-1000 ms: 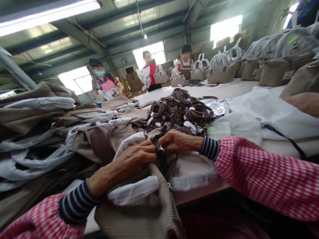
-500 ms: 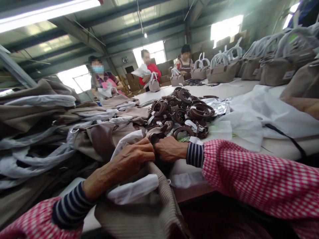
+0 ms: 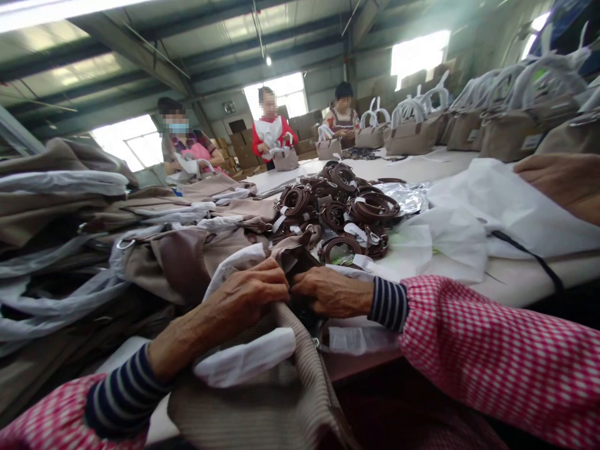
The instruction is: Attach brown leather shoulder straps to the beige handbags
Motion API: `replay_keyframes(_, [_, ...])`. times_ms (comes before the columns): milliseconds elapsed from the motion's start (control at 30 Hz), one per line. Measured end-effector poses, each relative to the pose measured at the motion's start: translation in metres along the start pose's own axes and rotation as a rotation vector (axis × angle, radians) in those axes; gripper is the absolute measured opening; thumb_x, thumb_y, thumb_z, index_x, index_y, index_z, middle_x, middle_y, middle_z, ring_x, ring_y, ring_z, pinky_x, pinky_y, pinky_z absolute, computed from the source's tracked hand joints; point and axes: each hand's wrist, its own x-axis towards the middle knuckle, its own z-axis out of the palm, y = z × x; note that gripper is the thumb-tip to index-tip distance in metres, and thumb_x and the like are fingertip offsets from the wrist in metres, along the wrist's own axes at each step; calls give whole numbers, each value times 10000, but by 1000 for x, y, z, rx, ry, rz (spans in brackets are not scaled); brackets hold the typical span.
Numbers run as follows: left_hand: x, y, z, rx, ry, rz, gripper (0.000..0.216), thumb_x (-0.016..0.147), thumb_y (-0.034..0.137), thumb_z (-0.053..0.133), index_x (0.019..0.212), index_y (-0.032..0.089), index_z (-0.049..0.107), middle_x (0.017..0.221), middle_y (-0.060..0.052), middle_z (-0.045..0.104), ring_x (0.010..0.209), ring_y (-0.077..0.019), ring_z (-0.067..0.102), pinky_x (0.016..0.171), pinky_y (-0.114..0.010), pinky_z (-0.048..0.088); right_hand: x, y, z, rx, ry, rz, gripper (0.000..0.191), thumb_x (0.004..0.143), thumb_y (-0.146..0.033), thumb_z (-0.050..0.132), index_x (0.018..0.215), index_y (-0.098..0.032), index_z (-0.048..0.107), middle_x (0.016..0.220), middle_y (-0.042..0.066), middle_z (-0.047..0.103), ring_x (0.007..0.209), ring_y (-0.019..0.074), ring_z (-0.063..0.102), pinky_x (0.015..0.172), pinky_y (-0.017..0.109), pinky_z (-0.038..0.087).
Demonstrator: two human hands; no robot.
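My left hand (image 3: 244,297) and my right hand (image 3: 328,290) are closed side by side on the top edge of a beige ribbed handbag (image 3: 276,400) at the table's near edge. Between the fingertips shows a dark brown leather flap (image 3: 297,259) of that bag. A handle wrapped in white paper (image 3: 246,362) lies across the bag under my left wrist. Both arms wear red checked sleeves with striped cuffs.
A heap of coiled brown straps (image 3: 342,209) lies just beyond my hands. Stacked flat bags with wrapped handles (image 3: 70,244) fill the left. White plastic sheets (image 3: 492,206) and another person's hand (image 3: 562,181) are at right. Upright finished bags (image 3: 412,131) line the far right; three people work at the far end.
My right hand drew back toward my left, then both settled lower on the bag's top. The far workers shifted their bags. The view tilted slightly.
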Motion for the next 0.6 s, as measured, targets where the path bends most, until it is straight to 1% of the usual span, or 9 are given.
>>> replay_keyframes(100, [2, -2, 0, 11, -10, 0, 355, 950, -38, 458, 894, 182, 732, 948, -37, 688, 972, -192, 538, 863, -303, 422, -3, 1, 0, 14, -5, -77, 167, 848, -31, 606, 918, -124, 726, 1050, 104, 733, 901, 189, 653, 759, 276, 439])
replay_keyframes(200, [2, -2, 1, 25, -6, 15, 308, 982, 3, 481, 883, 174, 717, 940, -36, 689, 943, -189, 533, 840, -301, 421, 0, 4, -2, 44, -22, -114, 162, 883, -75, 617, 973, -131, 739, 1064, 108, 752, 920, 199, 665, 772, 279, 447])
replay_keyframes(267, [2, -2, 2, 25, 5, 22, 292, 1000, 26, 489, 884, 174, 713, 944, -33, 694, 930, -185, 533, 830, -297, 421, 1, 8, -2, 59, -23, -126, 190, 886, -87, 616, 1008, -142, 750, 1060, 98, 765, 915, 200, 671, 778, 279, 450])
replay_keyframes(367, [2, -2, 2, 17, 21, 31, 312, 997, 10, 480, 898, 183, 720, 960, -30, 703, 951, -185, 541, 847, -293, 423, 3, 16, 1, 113, -31, -146, 244, 888, -98, 618, 1068, -155, 771, 1086, 84, 776, 916, 194, 673, 783, 276, 449])
replay_keyframes(467, [1, -2, 2, 15, 13, 27, 323, 990, -2, 481, 913, 190, 729, 968, -30, 706, 978, -188, 547, 863, -293, 425, 5, 20, 2, 220, -25, -85, 270, 887, -91, 622, 1084, -158, 794, 1071, 69, 784, 895, 171, 671, 750, 251, 437])
replay_keyframes(533, [1, -2, 2, 15, 3, 18, 319, 996, 8, 483, 925, 192, 734, 972, -32, 705, 973, -189, 548, 855, -294, 428, 8, 16, 1, 258, -20, 9, 231, 876, -101, 634, 1026, -148, 804, 973, 53, 782, 809, 148, 652, 686, 233, 411])
replay_keyframes(600, [1, -2, 1, 16, -2, 6, 310, 1003, 22, 485, 924, 190, 734, 971, -36, 702, 961, -189, 548, 839, -297, 430, 10, 9, -1, 210, -38, 103, 171, 861, -145, 648, 943, -137, 798, 860, 48, 759, 698, 133, 601, 610, 238, 362])
